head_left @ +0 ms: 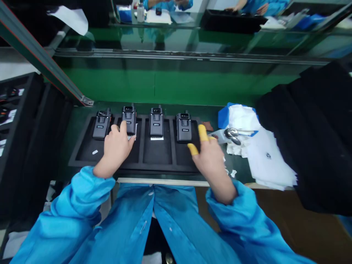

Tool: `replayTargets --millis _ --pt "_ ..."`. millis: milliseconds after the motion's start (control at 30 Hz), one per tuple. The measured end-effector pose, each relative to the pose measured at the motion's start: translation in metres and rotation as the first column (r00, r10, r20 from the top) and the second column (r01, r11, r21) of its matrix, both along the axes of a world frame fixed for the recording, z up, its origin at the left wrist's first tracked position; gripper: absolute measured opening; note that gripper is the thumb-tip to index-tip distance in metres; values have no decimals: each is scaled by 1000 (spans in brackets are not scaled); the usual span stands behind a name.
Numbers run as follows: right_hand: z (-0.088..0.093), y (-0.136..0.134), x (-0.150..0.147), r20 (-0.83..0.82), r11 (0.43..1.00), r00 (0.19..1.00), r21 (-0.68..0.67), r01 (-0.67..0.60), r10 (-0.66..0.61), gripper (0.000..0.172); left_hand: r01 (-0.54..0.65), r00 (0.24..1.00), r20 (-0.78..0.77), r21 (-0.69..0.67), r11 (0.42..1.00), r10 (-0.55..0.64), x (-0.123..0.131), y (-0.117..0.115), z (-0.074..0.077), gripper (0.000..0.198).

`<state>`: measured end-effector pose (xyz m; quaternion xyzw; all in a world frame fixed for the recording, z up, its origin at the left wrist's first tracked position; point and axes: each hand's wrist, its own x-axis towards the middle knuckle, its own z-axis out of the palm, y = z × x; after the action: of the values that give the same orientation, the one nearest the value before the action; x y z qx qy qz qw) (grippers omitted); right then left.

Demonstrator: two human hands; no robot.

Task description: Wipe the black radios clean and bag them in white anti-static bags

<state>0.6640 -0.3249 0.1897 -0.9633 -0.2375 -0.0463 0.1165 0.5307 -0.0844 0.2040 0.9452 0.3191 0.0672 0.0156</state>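
In the black tray [82,156], 4 devices [156,123] each sat in a slot, so the loading looked done. The left hand [117,146], loosely spread, touched the 2nd device [129,119]. The right hand [210,157], spread and empty, rested beside the 4th device [184,127].

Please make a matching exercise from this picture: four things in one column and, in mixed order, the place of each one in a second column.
Things:
1. left hand
2. right hand
3. metal tool
4. white sheets

Places:
A. lies on top of the white sheets
B. touches the second device from the left in the black tray
C. spread between the tray and the black foam
D. beside the rightmost device, wearing yellow finger covers

Pairs: 1-B, 2-D, 3-A, 4-C
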Motion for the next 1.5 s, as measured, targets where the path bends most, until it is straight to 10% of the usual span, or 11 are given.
replayTargets --millis 233,367,500,600,733,867,1100,1167,1233,1333,1500 --pt "2 44 6 -199 993 980 -111 -33 11 81 -71 996 -48 -46 996 69 28 3 -1 81" --pt "1 32 14 -287 985 957 153 77 -30 80 -130 961 183 -357 925 205 23 18 1 73" --pt "1 32 29 -671 611 737 614 499 73 55 63 705 327 -913 404 629 30 25 8 31" --pt "6 43 37 -776 446 574 624 642 261 29 303 581 195 -953 12 790 40 18 11 16" --pt "12 49 35 -823 341 386 535 773 417 31 368 532 51 -913 -176 846 44 11 9 31" --pt "15 40 27 -862 352 373 486 800 342 42 362 499 -15 -905 -224 866 33 14 7 41" --pt "21 34 14 -806 593 577 529 607 129 68 147 675 37 -985 -86 737 0 16 15 58" --pt "25 40 8 -710 738 696 526 422 108 72 98 746 141 -990 102 650 -11 20 17 62" --pt "29 55 -1 -558 896 821 417 153 120 73 31 802 289 -895 446 522 -20 29 16 63" --pt "32 88 -14 -371 987 916 102 -125 154 78 -154 915 288 -397 905 283 -28 44 13 66" --pt "21 128 -24 -304 953 934 -175 -249 188 85 -289 956 -63 -29 957 287 -34 59 9 76"
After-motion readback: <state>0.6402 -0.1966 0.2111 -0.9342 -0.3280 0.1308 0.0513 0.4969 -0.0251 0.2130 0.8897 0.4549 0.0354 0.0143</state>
